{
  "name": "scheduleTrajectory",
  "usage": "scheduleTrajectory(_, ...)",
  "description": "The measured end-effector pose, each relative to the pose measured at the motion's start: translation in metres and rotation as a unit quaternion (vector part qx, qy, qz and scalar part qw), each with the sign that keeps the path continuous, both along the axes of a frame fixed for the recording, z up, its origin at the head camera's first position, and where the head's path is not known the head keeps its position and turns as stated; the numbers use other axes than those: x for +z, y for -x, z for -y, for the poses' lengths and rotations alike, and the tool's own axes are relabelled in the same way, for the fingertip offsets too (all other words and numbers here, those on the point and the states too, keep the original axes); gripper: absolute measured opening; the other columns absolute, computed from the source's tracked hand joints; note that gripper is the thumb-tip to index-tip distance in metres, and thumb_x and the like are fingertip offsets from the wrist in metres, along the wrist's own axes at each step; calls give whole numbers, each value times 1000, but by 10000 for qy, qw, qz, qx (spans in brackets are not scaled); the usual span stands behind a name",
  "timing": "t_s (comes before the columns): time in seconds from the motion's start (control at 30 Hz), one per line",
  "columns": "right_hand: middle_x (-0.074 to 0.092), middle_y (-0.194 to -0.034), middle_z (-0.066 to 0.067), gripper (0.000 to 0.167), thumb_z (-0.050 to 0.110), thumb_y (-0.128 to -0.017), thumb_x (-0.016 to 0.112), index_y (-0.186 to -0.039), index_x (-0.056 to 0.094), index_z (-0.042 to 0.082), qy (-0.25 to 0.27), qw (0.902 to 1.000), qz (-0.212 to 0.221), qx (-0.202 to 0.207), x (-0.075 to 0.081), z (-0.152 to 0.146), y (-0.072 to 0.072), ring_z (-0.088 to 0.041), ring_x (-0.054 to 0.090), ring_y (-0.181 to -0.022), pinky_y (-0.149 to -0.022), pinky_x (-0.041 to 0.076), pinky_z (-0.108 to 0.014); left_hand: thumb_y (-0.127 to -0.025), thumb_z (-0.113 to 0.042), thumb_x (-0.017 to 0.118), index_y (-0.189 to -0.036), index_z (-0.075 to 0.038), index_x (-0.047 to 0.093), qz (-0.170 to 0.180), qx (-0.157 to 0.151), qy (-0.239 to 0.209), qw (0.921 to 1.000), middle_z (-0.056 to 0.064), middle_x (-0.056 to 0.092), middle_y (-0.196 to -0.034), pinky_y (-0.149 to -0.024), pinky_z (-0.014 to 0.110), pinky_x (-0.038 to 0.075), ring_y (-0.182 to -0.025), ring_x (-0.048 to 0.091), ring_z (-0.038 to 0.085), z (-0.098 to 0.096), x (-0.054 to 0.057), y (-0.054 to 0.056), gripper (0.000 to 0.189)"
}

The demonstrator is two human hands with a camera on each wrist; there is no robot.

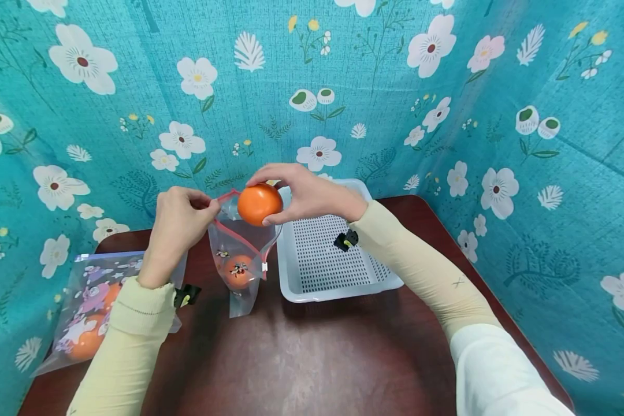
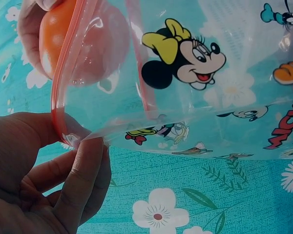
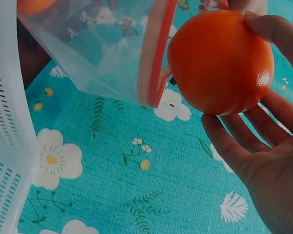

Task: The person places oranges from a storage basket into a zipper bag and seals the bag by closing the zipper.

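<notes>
My right hand (image 1: pixel 307 190) grips a glossy round orange (image 1: pixel 260 204), thumb on one side and fingers on the other. The fruit is held at the mouth of a clear zip bag (image 2: pixel 185 107) with a red zip edge and cartoon prints. My left hand (image 1: pixel 179 225) pinches a corner of that edge between thumb and fingers, as the left wrist view shows close up. The bag hangs with its mouth spread, and another orange (image 1: pixel 238 271) lies inside it. In the right wrist view, the held orange (image 3: pixel 219 63) is right beside the red edge.
A pale perforated plastic basket (image 1: pixel 289 277) stands right of the bag on the dark red-brown table (image 1: pixel 312 358). Left of my left arm lies a second printed zip bag (image 1: pixel 65 329) with oranges inside. A flowered turquoise cloth (image 1: pixel 270 115) surrounds the table's back and sides.
</notes>
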State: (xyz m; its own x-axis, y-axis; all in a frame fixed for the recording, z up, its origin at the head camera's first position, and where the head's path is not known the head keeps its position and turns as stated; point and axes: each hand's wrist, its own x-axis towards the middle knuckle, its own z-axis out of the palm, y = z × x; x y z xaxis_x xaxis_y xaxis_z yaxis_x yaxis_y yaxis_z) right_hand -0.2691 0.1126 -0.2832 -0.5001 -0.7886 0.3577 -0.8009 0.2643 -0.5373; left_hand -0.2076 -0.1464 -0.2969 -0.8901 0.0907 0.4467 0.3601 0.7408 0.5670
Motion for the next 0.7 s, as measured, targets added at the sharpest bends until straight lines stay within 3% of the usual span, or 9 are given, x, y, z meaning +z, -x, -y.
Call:
scheduleTrajectory(0.47,64,-123,-1,57,24,-80,86,-130,66,8,-244,9990,261,254,-16,14,1,-11,58,-109,-95,53,-31,-91,-13,70,-84,2,79,2,2,-27,10000,16,72,-72,-57,31,48,-64,63,27,-2,1,0,19)
scheduleTrajectory(0.7,68,-121,-2,56,26,-81,85,-130,66,5,-426,9984,248,281,-16,20,1,-12,62,-103,-91,55,-28,-91,-13,69,-85,3,78,18,65,1,10000,16,71,-72,-55,30,48,-64,62,28,-1,1,1,19)
